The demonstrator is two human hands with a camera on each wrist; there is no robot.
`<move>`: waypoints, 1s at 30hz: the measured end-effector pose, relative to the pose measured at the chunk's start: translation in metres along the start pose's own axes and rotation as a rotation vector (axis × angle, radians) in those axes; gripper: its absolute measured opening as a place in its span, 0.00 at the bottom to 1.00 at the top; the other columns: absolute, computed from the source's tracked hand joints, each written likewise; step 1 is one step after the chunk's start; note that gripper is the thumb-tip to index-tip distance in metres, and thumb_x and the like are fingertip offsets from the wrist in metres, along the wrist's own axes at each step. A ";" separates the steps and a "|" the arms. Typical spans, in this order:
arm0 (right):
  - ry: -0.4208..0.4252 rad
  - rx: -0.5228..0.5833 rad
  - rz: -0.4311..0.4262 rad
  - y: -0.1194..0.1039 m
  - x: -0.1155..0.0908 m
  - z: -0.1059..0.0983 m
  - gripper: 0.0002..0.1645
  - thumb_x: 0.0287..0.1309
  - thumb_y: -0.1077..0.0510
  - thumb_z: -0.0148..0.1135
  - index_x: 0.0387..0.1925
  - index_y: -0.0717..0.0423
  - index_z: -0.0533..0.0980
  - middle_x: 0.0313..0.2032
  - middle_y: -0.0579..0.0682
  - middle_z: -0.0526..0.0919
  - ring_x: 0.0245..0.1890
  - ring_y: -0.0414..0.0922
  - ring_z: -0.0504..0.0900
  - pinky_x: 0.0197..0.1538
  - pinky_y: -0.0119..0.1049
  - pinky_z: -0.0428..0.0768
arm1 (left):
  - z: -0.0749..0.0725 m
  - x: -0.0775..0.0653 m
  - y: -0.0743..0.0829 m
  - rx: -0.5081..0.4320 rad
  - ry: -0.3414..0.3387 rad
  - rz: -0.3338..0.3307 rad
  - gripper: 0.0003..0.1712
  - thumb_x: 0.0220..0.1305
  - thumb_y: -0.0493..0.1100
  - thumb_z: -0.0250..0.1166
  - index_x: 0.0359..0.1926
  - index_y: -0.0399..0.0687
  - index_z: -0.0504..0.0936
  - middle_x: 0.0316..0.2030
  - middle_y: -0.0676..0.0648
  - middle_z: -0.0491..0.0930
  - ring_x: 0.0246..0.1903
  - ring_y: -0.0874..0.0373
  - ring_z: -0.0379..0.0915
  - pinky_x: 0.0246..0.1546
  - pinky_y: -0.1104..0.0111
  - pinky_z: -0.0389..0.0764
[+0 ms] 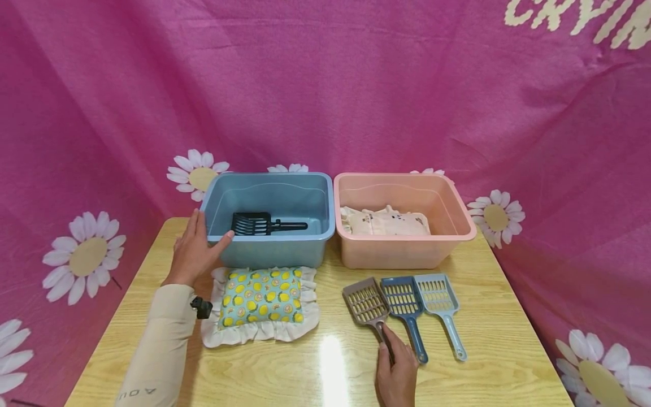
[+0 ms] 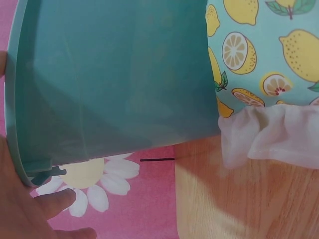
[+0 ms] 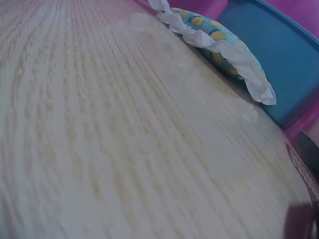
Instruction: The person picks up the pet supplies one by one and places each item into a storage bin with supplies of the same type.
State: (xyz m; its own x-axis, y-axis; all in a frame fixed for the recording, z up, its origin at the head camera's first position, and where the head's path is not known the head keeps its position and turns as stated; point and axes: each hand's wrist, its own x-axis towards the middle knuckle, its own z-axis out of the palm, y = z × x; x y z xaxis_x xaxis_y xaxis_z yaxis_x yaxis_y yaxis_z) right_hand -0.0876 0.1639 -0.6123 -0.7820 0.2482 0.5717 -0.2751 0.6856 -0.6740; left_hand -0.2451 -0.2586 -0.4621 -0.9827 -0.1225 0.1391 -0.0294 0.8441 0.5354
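In the head view my left hand [image 1: 192, 257] rests at the near left corner of a blue plastic bin [image 1: 269, 252], its thumb on the front rim and its fingers straight along the left side. A black litter scoop [image 1: 251, 224] lies inside that bin. My right hand [image 1: 398, 370] holds the handle of a brown litter scoop [image 1: 367, 320], whose slotted head lies on the table. Just right of it lie a dark blue litter scoop [image 1: 413, 324] and a light blue one [image 1: 450, 325]. The right wrist view shows mostly table.
A pink bin [image 1: 396, 254] stands against the blue bin's right side, with a cream frilled cushion [image 1: 391, 223] in it. A lemon-print cushion [image 1: 261, 298] with white frills lies before the blue bin. Pink flowered cloth [image 1: 325, 85] hangs behind the wooden table [image 1: 285, 373].
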 end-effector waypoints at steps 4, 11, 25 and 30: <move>-0.001 0.012 -0.010 -0.001 0.002 -0.002 0.26 0.51 0.74 0.64 0.53 0.57 0.80 0.48 0.51 0.84 0.42 0.53 0.83 0.46 0.38 0.70 | 0.000 0.000 0.001 -0.004 -0.001 -0.007 0.58 0.61 0.72 0.53 0.76 0.46 0.35 0.76 0.40 0.33 0.72 0.34 0.36 0.63 0.31 0.41; -0.012 0.045 -0.008 -0.002 0.005 -0.004 0.26 0.51 0.75 0.63 0.54 0.59 0.79 0.49 0.53 0.84 0.48 0.54 0.82 0.55 0.21 0.67 | 0.000 0.000 0.001 -0.009 0.004 -0.009 0.58 0.61 0.71 0.53 0.76 0.47 0.35 0.76 0.40 0.33 0.72 0.34 0.36 0.63 0.31 0.41; -0.119 0.142 0.208 -0.015 0.010 -0.009 0.26 0.54 0.74 0.63 0.55 0.54 0.79 0.52 0.48 0.82 0.53 0.36 0.77 0.52 0.14 0.69 | 0.000 0.000 0.000 -0.015 0.005 -0.003 0.58 0.61 0.71 0.54 0.76 0.47 0.36 0.76 0.40 0.34 0.71 0.33 0.38 0.62 0.30 0.42; -0.146 0.203 0.277 -0.022 0.015 -0.014 0.27 0.55 0.74 0.62 0.55 0.51 0.79 0.53 0.47 0.82 0.51 0.29 0.75 0.49 0.16 0.72 | 0.000 0.000 -0.001 -0.017 0.004 -0.003 0.58 0.61 0.71 0.54 0.76 0.47 0.35 0.76 0.39 0.34 0.71 0.33 0.38 0.62 0.30 0.41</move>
State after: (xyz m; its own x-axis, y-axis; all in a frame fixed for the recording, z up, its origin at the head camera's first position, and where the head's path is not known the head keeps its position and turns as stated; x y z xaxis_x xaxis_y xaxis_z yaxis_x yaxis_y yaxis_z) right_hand -0.0852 0.1619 -0.5821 -0.9099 0.2946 0.2921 -0.1363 0.4527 -0.8812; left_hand -0.2450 -0.2589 -0.4625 -0.9818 -0.1270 0.1412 -0.0288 0.8346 0.5501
